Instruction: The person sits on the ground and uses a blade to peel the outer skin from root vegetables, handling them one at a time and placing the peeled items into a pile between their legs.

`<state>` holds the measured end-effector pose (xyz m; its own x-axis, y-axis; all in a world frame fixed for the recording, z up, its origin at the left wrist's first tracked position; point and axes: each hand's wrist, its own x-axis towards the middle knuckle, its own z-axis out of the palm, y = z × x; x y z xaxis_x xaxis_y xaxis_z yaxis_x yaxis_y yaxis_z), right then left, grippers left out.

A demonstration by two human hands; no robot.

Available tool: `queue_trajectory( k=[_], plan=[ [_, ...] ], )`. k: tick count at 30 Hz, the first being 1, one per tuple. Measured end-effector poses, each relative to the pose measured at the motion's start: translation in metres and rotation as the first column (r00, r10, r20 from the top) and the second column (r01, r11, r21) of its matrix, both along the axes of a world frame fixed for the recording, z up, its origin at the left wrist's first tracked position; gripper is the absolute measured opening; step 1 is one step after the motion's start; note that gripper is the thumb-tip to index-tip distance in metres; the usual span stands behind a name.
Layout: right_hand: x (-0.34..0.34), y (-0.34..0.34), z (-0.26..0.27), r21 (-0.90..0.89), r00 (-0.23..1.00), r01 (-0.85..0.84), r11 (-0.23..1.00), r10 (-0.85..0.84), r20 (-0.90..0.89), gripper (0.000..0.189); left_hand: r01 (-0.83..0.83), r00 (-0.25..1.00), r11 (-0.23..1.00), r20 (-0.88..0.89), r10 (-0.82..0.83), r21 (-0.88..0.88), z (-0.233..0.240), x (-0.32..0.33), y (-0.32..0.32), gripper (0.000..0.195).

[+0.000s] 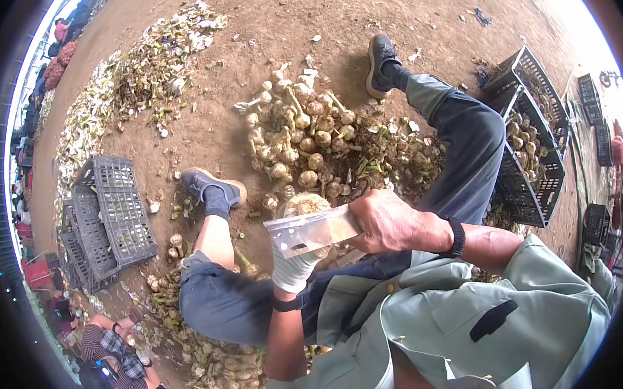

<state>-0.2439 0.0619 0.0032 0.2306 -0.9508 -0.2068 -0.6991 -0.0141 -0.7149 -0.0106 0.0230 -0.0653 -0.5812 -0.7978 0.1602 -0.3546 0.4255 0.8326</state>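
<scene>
My right hand (386, 221) is bare and grips a broad, flat metal blade (315, 228), probably a cleaver; its handle is hidden in my fist. The blade lies across my left hand (293, 269), which wears a white knit glove. Just past the blade's far edge shows the root side of a large garlic bulb (307, 203), held in the gloved hand. The blade hides most of my left fingers. On the dirt ground between my feet is a heap of garlic bulbs (299, 123), some with stalks, next to a pile of cut roots and trimmings (397, 151).
Black plastic crates (544, 168) at the right hold garlic bulbs (525, 141) and trimmings. Other black crates (115, 212) lie tipped at the left. Peelings (161, 63) are strewn at the upper left. Another person (119, 353) sits at the lower left, near more garlic (225, 368).
</scene>
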Motion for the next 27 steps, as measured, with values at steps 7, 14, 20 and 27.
queue_trajectory(
  k=[7,14,20,27],
  plan=[
    [0.019,-0.003,0.017,0.025,0.996,-0.038,0.999,0.036,0.079,0.026,0.084,0.947,0.883,0.313,0.073,-0.461,-0.068,0.068,0.029,0.060],
    [0.026,-0.012,0.019,0.103,0.985,-0.056,0.993,0.038,0.168,0.040,0.133,0.892,0.804,0.423,0.158,-0.580,-0.111,0.097,0.043,0.052],
    [0.026,-0.010,0.014,0.188,0.987,-0.080,0.979,0.052,0.151,0.034,0.163,0.880,0.914,0.473,0.035,-0.372,-0.117,0.101,0.046,0.048],
    [-0.005,0.000,-0.068,0.436,0.991,-0.028,0.900,-0.031,0.128,0.020,-0.055,0.965,0.981,0.261,0.004,0.188,-0.019,0.052,0.013,0.040]
  ],
)
